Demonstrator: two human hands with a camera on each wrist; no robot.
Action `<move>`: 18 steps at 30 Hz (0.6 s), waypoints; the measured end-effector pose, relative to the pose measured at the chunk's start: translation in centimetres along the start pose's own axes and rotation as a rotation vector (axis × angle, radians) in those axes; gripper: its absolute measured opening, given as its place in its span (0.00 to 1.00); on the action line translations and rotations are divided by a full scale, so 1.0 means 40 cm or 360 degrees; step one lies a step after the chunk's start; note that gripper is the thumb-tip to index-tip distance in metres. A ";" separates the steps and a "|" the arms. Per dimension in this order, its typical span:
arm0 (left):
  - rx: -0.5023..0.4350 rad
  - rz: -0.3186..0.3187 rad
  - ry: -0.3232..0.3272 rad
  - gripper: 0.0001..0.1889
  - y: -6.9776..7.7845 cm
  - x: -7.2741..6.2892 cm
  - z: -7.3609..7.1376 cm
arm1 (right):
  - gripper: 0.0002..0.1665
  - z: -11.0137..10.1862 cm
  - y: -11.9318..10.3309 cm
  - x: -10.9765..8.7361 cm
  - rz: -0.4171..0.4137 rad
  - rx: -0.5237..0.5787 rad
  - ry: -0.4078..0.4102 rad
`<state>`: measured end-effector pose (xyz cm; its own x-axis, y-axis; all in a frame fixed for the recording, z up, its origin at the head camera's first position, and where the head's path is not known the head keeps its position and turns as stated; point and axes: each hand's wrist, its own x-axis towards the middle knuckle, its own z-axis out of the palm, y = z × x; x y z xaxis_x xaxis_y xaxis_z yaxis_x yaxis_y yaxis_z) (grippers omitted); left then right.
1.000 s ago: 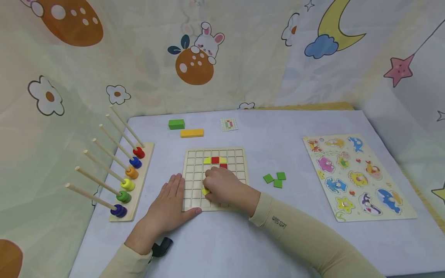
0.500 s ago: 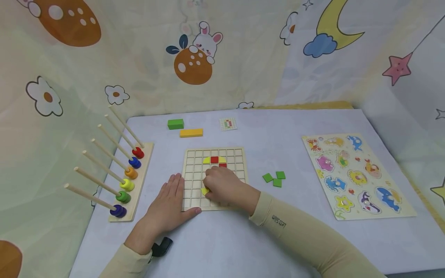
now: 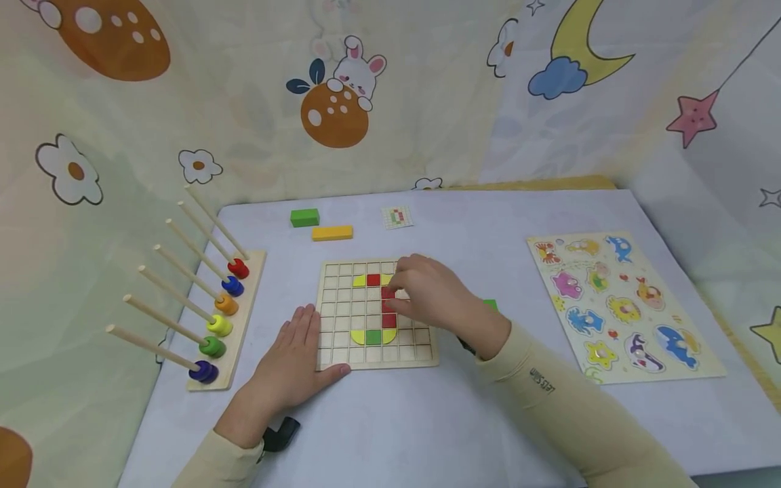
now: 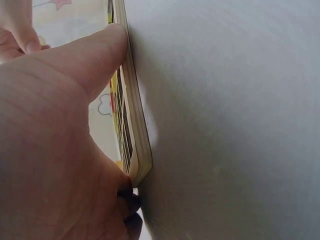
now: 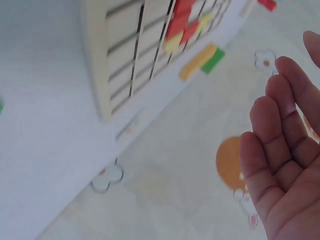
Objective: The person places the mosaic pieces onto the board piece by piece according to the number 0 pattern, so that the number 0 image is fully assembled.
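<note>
A wooden grid board point(image 3: 344, 308) lies on the white table. On it are red tiles point(image 3: 388, 320) in a column, a red tile point(image 3: 373, 280) at the top, and a green tile point(image 3: 373, 337) between two yellow rounded-corner pieces point(image 3: 358, 337). My left hand point(image 3: 287, 362) rests flat along the board's left side, its thumb against the near edge point(image 4: 137, 125). Over the board's upper right hovers my right hand point(image 3: 433, 295); in the right wrist view its fingers point(image 5: 265, 120) are loosely bent and nothing shows in them. A loose green tile point(image 3: 490, 305) peeks out past the right forearm.
A peg stand with coloured rings point(image 3: 244, 325) is at the left. Behind the board lie a green block point(image 3: 304, 217), an orange block point(image 3: 332, 233) and a small pattern card point(image 3: 397, 217). A sea-animal puzzle board point(image 3: 647, 359) lies at the right.
My right hand has risen off the board's lower middle and moved right and away, uncovering the red column and the green tile. The forearm now hides most loose green tiles. My left hand stays put.
</note>
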<state>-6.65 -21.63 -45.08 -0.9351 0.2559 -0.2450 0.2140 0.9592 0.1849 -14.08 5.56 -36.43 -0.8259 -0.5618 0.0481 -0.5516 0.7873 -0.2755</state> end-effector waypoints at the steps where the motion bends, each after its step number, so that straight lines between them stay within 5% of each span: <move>1: 0.0001 0.0000 -0.0001 0.65 -0.001 0.000 0.001 | 0.10 -0.011 0.013 -0.005 0.0023 0.0001 0.0028; 8: -0.0006 0.0003 0.0006 0.64 0.001 -0.002 -0.002 | 0.12 -0.057 0.108 -0.053 0.0170 0.0011 0.0101; 18: 0.0021 -0.0008 -0.0002 0.65 0.003 0.001 0.001 | 0.13 -0.065 0.234 -0.134 0.0356 0.0058 0.0048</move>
<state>-6.65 -21.52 -45.10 -0.9359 0.2514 -0.2468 0.2133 0.9619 0.1710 -15.12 16.58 -36.78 -0.9306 -0.3658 0.0104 -0.3500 0.8814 -0.3171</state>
